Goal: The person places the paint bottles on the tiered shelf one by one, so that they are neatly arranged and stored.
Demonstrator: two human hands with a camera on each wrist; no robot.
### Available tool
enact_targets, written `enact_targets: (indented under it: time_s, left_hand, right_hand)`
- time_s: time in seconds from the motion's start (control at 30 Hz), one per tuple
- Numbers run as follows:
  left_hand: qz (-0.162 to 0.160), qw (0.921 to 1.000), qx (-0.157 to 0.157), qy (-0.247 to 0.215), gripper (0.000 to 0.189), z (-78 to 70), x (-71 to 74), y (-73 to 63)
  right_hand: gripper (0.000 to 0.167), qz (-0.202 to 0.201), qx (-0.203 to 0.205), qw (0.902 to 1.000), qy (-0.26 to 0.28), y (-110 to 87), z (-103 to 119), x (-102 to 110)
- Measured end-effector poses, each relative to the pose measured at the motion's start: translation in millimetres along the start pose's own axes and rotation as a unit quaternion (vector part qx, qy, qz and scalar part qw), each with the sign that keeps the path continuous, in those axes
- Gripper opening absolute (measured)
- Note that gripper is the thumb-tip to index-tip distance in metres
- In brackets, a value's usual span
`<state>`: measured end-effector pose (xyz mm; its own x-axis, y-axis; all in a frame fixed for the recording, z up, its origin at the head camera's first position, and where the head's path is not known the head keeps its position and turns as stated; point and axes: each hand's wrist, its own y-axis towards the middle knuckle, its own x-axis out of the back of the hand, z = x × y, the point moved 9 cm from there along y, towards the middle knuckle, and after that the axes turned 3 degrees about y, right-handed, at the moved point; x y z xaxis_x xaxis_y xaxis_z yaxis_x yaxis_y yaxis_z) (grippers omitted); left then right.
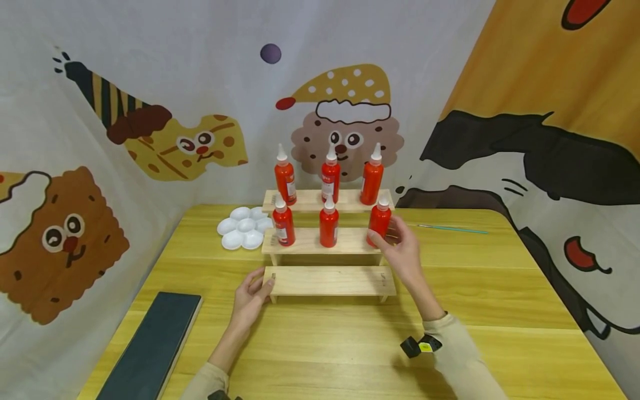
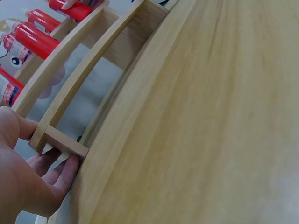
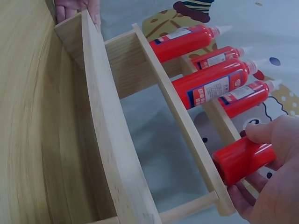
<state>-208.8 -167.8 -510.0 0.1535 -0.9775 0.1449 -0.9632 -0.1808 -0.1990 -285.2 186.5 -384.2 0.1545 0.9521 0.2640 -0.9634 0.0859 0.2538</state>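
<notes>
My right hand [image 1: 404, 256] grips a red squeeze bottle [image 1: 380, 218] with a white nozzle at the right end of the middle wooden shelf [image 1: 306, 245]. In the right wrist view, thumb and fingers lie on either side of this bottle [image 3: 244, 159], whose base is at the shelf's edge. My left hand [image 1: 249, 304] holds the left end of the low front shelf [image 1: 330, 280], thumb on the top board and fingers by the leg [image 2: 66, 142]. Two similar bottles [image 1: 328, 226] stand upright on the middle shelf. Three more [image 1: 371, 182] stand on the back shelf [image 1: 310, 206].
A white flower-shaped paint palette [image 1: 246, 224] lies left of the shelves. On the right lies a thin teal paintbrush [image 1: 457, 229]. A dark flat rectangular case [image 1: 152, 344] rests at the left table edge. Behind the table [image 1: 500, 289] hangs a cartoon-print cloth [image 1: 200, 72].
</notes>
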Motion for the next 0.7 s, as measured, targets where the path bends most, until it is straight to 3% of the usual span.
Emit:
enact_targets:
  time_s: [0.7]
  left_hand:
    - [0.002, 1.0000, 0.005, -0.001, 0.057, 2.1, -0.3, 0.4]
  right_hand:
    - [0.048, 0.029, 0.020, 0.9994, 0.003, -0.8, 3, -15]
